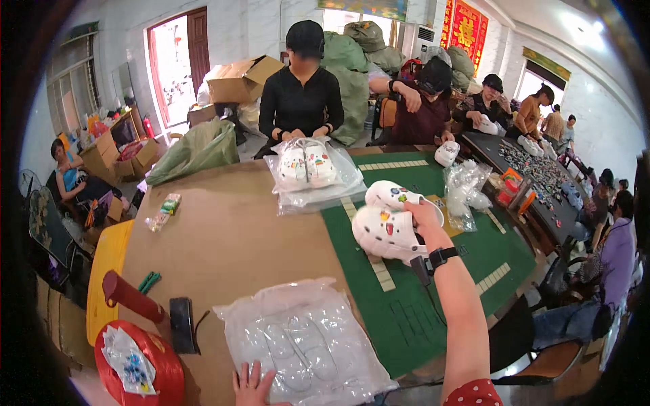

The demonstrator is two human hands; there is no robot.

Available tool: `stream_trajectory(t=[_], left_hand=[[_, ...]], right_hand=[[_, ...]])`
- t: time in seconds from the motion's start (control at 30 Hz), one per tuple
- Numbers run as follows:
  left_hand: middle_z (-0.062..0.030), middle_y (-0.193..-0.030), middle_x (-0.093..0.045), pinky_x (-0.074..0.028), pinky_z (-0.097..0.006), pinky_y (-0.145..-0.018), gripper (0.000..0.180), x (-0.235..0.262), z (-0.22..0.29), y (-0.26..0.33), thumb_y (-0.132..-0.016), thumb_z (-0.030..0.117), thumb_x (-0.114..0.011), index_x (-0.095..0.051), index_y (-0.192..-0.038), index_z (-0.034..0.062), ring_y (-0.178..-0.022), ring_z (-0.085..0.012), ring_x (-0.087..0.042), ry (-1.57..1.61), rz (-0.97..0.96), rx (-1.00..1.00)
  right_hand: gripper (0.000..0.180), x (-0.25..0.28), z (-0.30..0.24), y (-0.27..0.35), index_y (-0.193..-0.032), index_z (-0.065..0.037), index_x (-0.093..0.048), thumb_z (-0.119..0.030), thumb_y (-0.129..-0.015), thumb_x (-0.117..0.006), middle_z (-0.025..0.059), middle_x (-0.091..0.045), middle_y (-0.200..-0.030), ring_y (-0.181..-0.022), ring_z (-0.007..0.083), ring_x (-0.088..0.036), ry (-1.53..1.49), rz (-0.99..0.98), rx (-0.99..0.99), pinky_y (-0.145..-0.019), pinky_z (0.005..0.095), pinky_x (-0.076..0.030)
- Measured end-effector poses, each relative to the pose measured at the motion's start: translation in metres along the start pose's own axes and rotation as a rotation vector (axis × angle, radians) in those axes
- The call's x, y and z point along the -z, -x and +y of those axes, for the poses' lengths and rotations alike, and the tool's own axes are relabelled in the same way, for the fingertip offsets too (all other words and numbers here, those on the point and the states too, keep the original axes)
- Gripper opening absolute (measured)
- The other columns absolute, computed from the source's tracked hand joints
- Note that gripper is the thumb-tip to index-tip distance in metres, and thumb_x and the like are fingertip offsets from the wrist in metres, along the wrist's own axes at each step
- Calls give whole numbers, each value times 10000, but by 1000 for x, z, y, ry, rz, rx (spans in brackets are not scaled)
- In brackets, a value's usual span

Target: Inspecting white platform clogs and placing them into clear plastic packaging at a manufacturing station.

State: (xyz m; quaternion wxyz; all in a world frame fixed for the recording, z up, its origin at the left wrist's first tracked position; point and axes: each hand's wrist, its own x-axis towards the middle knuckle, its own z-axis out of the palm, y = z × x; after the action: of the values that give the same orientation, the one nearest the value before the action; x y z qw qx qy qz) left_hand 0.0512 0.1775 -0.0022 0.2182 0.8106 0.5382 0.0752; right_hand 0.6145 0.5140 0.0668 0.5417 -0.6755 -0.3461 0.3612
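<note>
My right hand (425, 218) grips a pair of white clogs (380, 233) by their heel openings, above the green mat (420, 338). Colourful charms dot the clogs' perforated toes. Down at the lower edge, my left hand (252, 387) lies flat with its fingers spread, at the near left corner of a clear plastic bag (305, 345). Shoe-shaped outlines show on this bag. Across the table, a person in black (302, 101) has both hands on another pair of white clogs (308, 168), which rests on clear plastic.
A red tumbler (132, 296), a black phone (181, 325) and a red round container (115, 375) with small packets stand at the left. Clear plastic bags (467, 186) lie at the mat's far right. Several people work along a dark table (525, 186) strewn with small pieces.
</note>
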Motion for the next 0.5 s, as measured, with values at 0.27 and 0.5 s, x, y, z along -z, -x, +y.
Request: stream_trajectory(t=[0.27, 0.5], left_hand=[[-217, -1638, -259, -105, -694, -1170, 1035, -16, -15, -1, -669, 696, -783, -479, -1507, 170, -1516, -476, -146, 1, 75, -36], [-207, -1645, -248, -82, -647, -1202, 1024, -28, -24, -3, -682, 659, -795, -463, -1520, 173, -1525, -453, -139, -62, 142, -91]], right_hand=[[323, 41, 5, 182, -1206, -30, -703, -109, -893, -685, 165, -753, -1043, -942, 273, -731, 631, 82, 362, -827, 380, -556], [261, 26, 47, 283, -1043, 23, -716, -200, -913, -674, 212, -724, -1026, -873, 376, -698, 832, 49, 515, -787, 432, -549]])
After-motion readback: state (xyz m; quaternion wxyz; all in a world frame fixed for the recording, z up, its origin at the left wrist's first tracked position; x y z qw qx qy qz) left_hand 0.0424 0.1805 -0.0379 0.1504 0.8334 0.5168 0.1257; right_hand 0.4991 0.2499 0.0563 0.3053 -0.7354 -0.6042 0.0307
